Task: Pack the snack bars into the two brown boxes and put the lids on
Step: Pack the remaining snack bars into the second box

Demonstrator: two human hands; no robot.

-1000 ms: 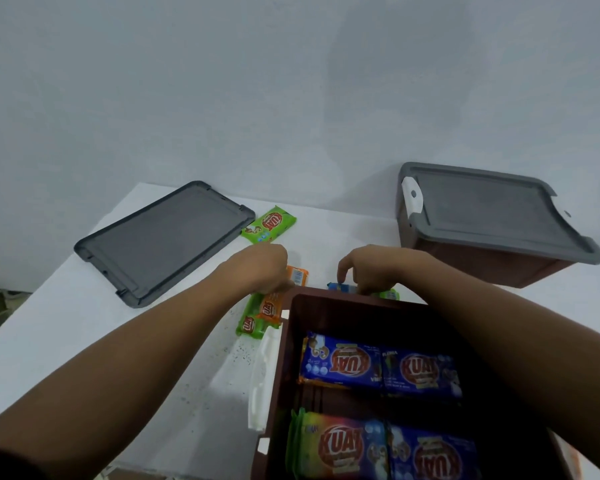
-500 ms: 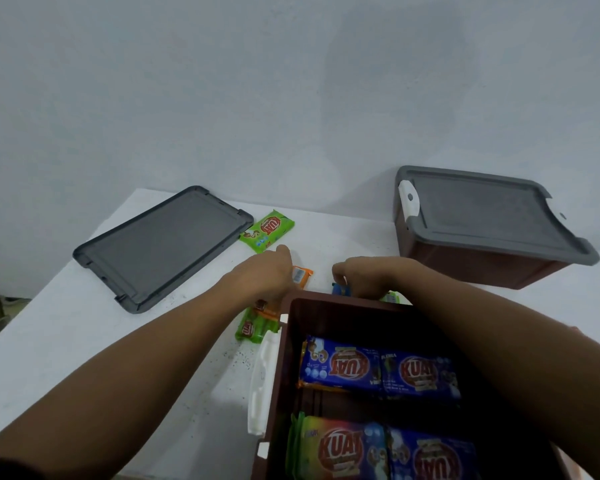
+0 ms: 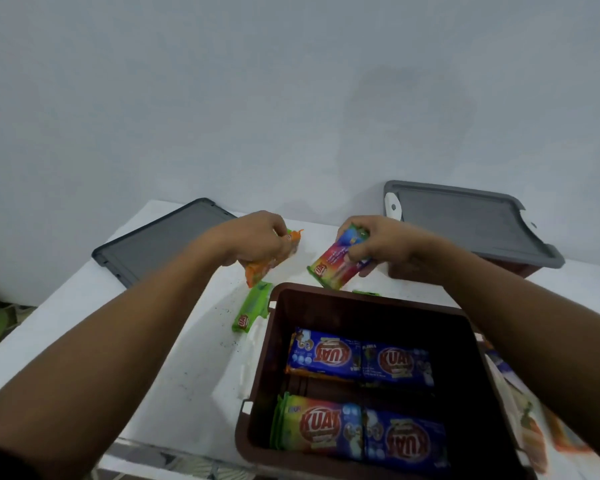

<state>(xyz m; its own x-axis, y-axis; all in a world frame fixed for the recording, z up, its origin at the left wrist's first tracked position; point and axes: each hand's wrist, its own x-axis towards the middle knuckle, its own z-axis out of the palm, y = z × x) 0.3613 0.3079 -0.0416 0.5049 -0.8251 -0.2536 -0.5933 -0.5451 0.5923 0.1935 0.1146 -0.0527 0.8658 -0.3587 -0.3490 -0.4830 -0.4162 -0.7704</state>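
The far box (image 3: 471,233) is already closed with its lid. The open box (image 3: 368,299) holds four bars (maybe more below). Beyond its far rim, the left hand (image 3: 253,237) fingers pinch an orange bar (image 3: 260,268), the right hand (image 3: 378,242) fingers pinch a colourful bar (image 3: 333,268); a green bar (image 3: 252,311) and the loose lid (image 3: 163,245) wait on the bench (image 3: 153,358).

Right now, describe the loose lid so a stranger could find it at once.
Start at the white table and go to its far left corner. The loose lid lies flat there, dark grey, behind the left hand. Unlike the other grey lid, it sits on no box.
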